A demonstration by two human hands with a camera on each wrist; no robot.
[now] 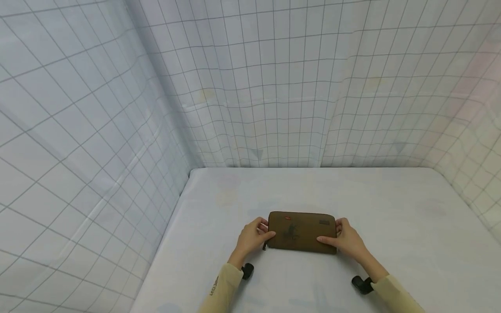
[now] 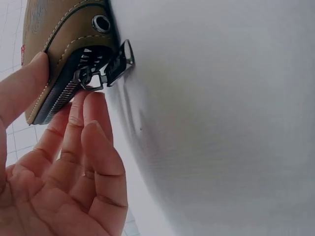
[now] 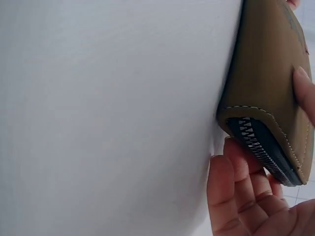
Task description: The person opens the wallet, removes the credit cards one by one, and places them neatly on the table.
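A brown zip-around wallet [image 1: 301,230] with a small red tag and a dark printed figure lies flat side up over the white table. My left hand [image 1: 252,237] holds its left end, thumb on the top face and fingers at the zipped edge. The metal zipper pull [image 2: 118,64] dangles at that end, beside an eyelet [image 2: 101,23]. At the opposite end my right hand [image 1: 348,239] grips the wallet, its thumb [image 3: 304,91] on the upper face and its fingers under the zipper teeth [image 3: 261,152]. The zipper is closed along this end.
A white cloth covers the table [image 1: 219,191]. White curtains with a dark grid [image 1: 254,87] hang behind it and along both sides. Dark wrist cameras [image 1: 362,284] are strapped below both hands, near the pale sleeves [image 1: 223,287].
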